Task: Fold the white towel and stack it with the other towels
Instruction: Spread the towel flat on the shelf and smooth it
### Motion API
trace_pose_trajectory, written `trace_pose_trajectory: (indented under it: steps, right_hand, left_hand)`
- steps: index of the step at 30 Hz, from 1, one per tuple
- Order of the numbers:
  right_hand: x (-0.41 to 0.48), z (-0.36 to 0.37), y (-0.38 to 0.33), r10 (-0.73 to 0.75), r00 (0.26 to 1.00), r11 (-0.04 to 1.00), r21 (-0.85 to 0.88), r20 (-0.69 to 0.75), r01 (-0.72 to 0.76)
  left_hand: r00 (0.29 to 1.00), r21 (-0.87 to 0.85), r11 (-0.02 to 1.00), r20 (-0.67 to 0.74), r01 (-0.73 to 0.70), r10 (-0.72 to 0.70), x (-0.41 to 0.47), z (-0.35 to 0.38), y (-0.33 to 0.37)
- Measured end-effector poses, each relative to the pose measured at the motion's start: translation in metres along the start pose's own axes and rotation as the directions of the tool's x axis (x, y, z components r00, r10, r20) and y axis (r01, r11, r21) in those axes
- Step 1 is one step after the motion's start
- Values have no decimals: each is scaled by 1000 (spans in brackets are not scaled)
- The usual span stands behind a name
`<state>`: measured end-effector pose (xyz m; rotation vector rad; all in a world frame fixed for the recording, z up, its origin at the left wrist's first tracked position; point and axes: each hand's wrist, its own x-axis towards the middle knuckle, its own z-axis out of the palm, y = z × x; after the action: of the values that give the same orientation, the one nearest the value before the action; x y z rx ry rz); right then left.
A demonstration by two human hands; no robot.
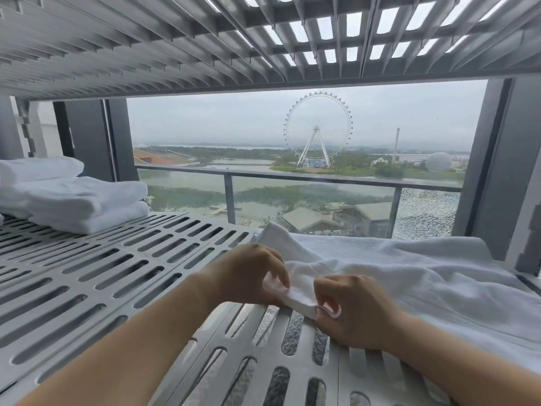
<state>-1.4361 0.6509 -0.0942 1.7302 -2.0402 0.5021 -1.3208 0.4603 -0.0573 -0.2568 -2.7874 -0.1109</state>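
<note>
High-rise room, looks like hotel linen storage: grey slotted plastic rack shelf (87,273) with another tier (146,39) overhead, folded white towels (82,200) stacked at the shelf's far left corner. Behind it, big window (234,127), glass balcony railing (292,177), Ferris wheel (317,130) and water below (upper floor).

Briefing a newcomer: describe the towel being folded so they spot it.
On the slotted shelf, look right, away from the folded stack at left. The white towel lies rumpled, unfolded, its corner pinched by left hand and right hand.
</note>
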Motion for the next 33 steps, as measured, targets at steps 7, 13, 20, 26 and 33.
trace_pose_trajectory:
  steps: [7, 13, 20, 26, 33]
  right_hand:
    - [2, 0, 1, -45, 999, 999, 15, -19, 45]
    - [1, -3, -3, -49, 999, 998, 25, -13, 49]
    - [2, -15, -2, 73, 994, 981, -187, 86, -56]
    - [-15, -35, -10, 349, 932, 910, -274, 96, -313]
    - [-46, -83, -23, 485, 874, 834, -314, 21, -455]
  left_hand:
    - [996, 23, 996, -20, -89, 89, 4, 7, 12]
    - [984, 99, 979, 22, -178, 177, 7, 12, 23]
    - [998, 97, 995, -46, -27, 32, 11, 24, 12]
    - [982, 198, 979, -188, 50, -12, 20, 15, 32]
    - [967, 423, 906, -232, 1, 107, 6, -23, 65]
